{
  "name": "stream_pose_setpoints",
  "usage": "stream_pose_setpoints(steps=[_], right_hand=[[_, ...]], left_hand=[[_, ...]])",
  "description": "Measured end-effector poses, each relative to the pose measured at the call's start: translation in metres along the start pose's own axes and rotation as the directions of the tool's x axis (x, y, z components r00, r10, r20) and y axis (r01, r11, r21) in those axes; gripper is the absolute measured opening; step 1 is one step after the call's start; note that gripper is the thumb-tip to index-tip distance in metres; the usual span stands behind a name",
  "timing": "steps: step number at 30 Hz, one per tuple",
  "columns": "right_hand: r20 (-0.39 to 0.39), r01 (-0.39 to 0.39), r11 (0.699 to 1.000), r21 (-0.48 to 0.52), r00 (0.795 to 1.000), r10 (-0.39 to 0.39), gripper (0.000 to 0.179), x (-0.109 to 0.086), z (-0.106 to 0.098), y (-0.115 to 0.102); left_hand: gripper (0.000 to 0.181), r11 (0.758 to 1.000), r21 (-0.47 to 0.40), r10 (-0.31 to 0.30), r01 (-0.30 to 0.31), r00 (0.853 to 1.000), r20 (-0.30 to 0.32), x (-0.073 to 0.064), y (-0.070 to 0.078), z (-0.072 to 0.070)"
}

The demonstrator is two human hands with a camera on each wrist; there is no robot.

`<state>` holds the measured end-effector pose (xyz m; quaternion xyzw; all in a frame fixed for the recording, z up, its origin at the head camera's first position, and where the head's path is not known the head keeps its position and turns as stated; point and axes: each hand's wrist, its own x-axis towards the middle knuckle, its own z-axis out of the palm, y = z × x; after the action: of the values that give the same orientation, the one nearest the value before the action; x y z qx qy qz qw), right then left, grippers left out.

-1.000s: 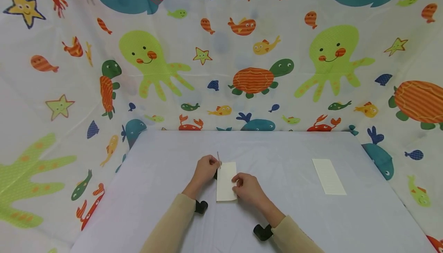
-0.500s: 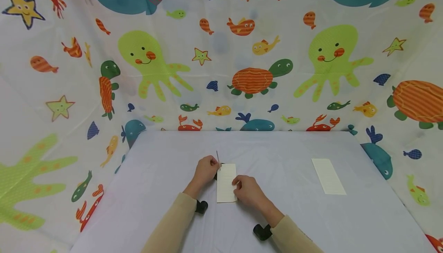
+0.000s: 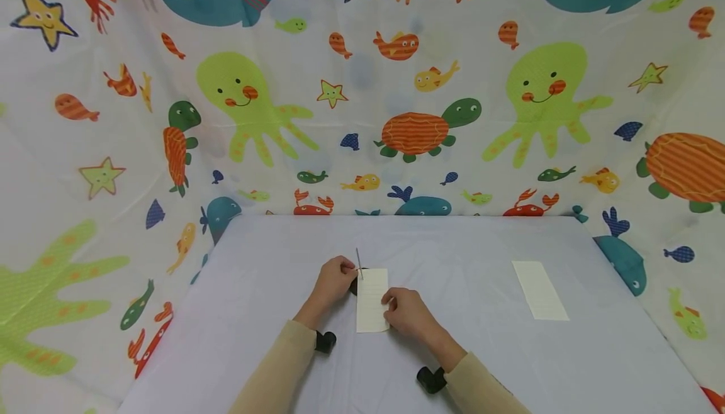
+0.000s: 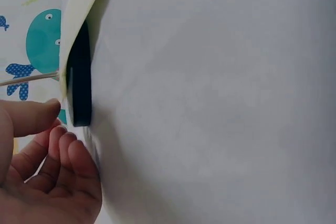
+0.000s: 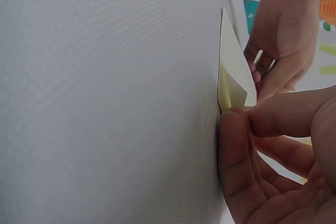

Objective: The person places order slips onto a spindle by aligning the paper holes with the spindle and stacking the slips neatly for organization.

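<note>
Beige sleeves (image 3: pixel 277 367) are framing the near side, each with a black wrist-mounted device (image 3: pixel 432 380) alongside. Right hand (image 3: pixel 410 311) is pinching the right edge of a ruled cream sheet (image 3: pixel 372 304) between thumb and fingers, probably to hold it level and stop it shifting; per the right wrist view, paper at the grip is bending up off the white tabletop (image 3: pixel 453 257). Sheet is sitting in front of the wearer, its far left corner over a dark flat base (image 4: pixel 81 87). Left hand (image 3: pixel 334 280) is resting just beside that corner, fingers bent; whether they are pinching anything, cannot tell. Thin rod (image 3: pixel 359 258) is standing up at the same corner, presumably fixed to the base and passing through the paper; joint not showing. Second cream sheet (image 3: pixel 540 290) is lying flat, well apart to the right, likely set there as a spare. Writing: only faint ruled lines are showing; no brand, no label. Beyond, a sea-creature backdrop (image 3: pixel 362 106) is hanging, pictures without lettering, perhaps screening the room.
</note>
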<state>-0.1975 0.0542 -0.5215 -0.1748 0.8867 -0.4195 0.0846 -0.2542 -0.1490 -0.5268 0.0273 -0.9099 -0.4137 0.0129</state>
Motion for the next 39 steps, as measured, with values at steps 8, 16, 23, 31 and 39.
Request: stream_pose_setpoints(steps=[8, 16, 23, 31, 39], right_hand=[[0.001, 0.017, 1.0, -0.006, 1.0, -0.017, 0.017, 0.0, 0.001, 0.003], [0.01, 0.026, 1.0, 0.011, 1.0, -0.026, 0.017, -0.001, 0.001, 0.002], [0.005, 0.012, 1.0, -0.005, 1.0, -0.012, 0.018, -0.004, -0.003, 0.0], [0.009, -0.001, 0.999, -0.04, 1.0, 0.002, 0.02, -0.012, -0.012, -0.002], [0.036, 0.027, 0.998, -0.056, 0.999, -0.025, 0.017, -0.021, -0.024, 0.0]], left_hand=[[0.017, 0.992, 0.05, 0.106, -0.114, 0.982, 0.154, -0.007, -0.001, -0.008], [0.032, 0.989, 0.091, 0.092, -0.113, 0.973, 0.21, -0.013, 0.004, -0.009], [0.031, 0.983, 0.117, 0.111, -0.138, 0.971, 0.214, -0.013, 0.003, -0.007], [0.033, 0.982, 0.131, 0.102, -0.133, 0.97, 0.219, -0.012, 0.008, -0.006], [0.033, 0.982, 0.141, 0.092, -0.125, 0.972, 0.218, -0.014, 0.007, -0.005]])
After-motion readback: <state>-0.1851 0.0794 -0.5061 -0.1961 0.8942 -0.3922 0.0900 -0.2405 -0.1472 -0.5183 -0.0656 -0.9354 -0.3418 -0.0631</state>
